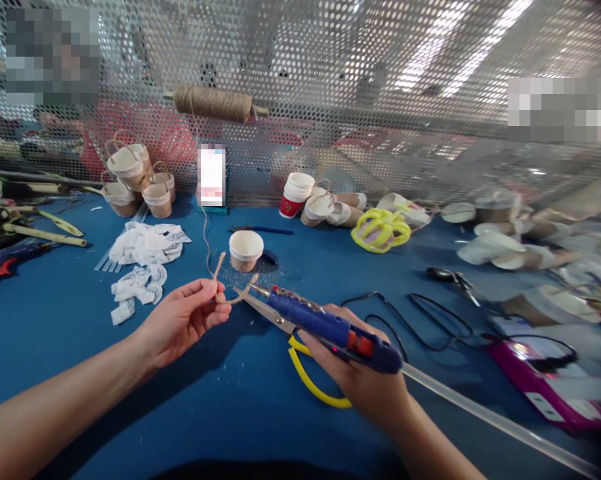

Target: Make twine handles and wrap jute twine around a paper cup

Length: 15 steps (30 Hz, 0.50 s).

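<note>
My left hand (pixel 183 321) pinches a short bent piece of jute twine (pixel 229 288) above the blue table (pixel 130 400). My right hand (pixel 365 380) grips a blue hot glue gun (pixel 330 327), its metal tip almost touching the twine's end. A clear glue stick (pixel 480 415) sticks out of the gun's back. Yellow-handled scissors (pixel 300 360) lie under the gun. A small paper cup (pixel 245 249) stands just beyond the twine.
A twine spool (pixel 213 103) hangs on the perforated metal screen, its strand running down. Cup baskets (pixel 135 180) and white lace scraps (pixel 143 257) sit at left. Stacked and tipped cups (pixel 320 200), a yellow plastic frame (pixel 380 230), black cables (pixel 430 327) and a magenta device (pixel 540 380) lie at right. A person sits behind the screen.
</note>
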Tool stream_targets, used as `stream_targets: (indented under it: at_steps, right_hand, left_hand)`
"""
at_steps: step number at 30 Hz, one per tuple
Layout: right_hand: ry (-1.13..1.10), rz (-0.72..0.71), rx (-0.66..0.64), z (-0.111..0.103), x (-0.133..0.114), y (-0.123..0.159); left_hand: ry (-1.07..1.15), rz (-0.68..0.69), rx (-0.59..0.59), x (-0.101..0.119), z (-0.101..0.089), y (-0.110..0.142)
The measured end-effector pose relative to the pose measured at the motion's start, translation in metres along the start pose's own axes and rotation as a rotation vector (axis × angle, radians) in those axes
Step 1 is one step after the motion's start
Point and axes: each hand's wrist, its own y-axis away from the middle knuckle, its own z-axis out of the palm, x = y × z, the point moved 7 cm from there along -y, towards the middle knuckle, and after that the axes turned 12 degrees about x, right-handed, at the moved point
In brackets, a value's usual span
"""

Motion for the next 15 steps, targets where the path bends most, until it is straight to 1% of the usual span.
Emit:
stream_targets:
  at_steps: [4, 10, 15]
  right_hand:
    - [0.015, -0.017, 0.028, -0.0021, -0.0003, -0.0008]
    - [-0.015, 0.007, -0.002, 0.0004, -0.0013, -0.0007]
    - [-0.004, 0.004, 0.025, -0.0016, -0.0011, -0.0017]
  left_hand:
    - [-0.001, 0.006, -0.011, 0.0007, 0.0004, -0.0002]
    - [0.015, 0.000, 0.004, -0.0003, -0.0008, -0.0009]
    - [0.001, 0.003, 0.003, 0.0006, 0.0002, -0.0007]
